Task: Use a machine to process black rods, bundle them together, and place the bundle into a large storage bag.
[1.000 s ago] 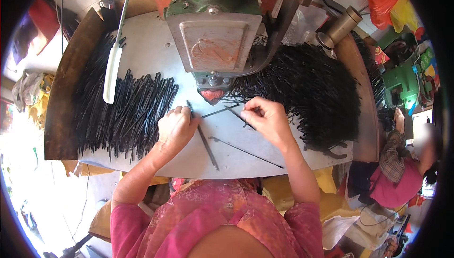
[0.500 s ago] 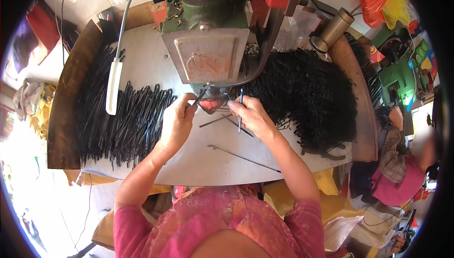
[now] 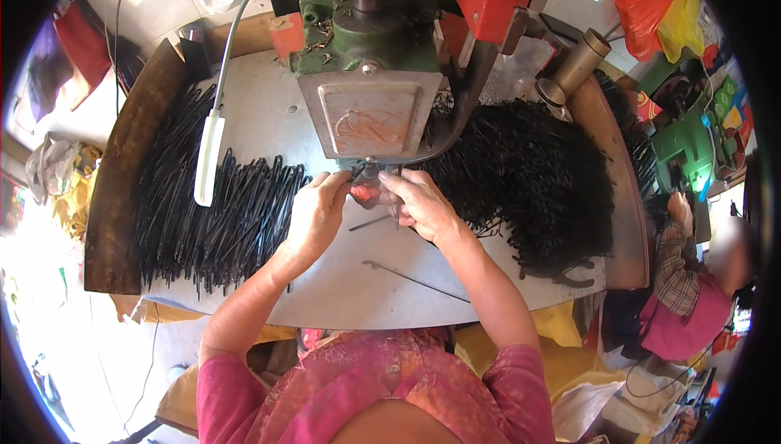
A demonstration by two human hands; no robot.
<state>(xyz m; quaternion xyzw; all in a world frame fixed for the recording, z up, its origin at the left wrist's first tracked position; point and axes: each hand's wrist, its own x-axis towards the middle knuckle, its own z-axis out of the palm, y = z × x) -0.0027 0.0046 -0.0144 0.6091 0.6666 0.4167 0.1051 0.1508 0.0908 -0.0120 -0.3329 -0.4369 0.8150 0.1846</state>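
My left hand (image 3: 319,209) and my right hand (image 3: 413,202) meet under the front of a green press machine (image 3: 370,78), fingertips pinched on a thin black wire piece at the red part (image 3: 366,193) below its grey faceplate. The wire itself is mostly hidden by my fingers. A pile of straightened black wire pieces (image 3: 213,216) lies left of my left hand. A tangled heap of black wire (image 3: 529,175) lies right of my right hand. Two loose wires (image 3: 415,279) rest on the grey table (image 3: 350,297) near me.
A white-handled lamp on a flexible arm (image 3: 208,159) hangs over the left pile. Brown curved boards (image 3: 122,200) edge the table on both sides. Another person in a pink top (image 3: 691,306) sits at the right by a second green machine (image 3: 687,147).
Both hands moved up from the table toward the machine's front and closed together under the faceplate. The view tilted closer to the machine.
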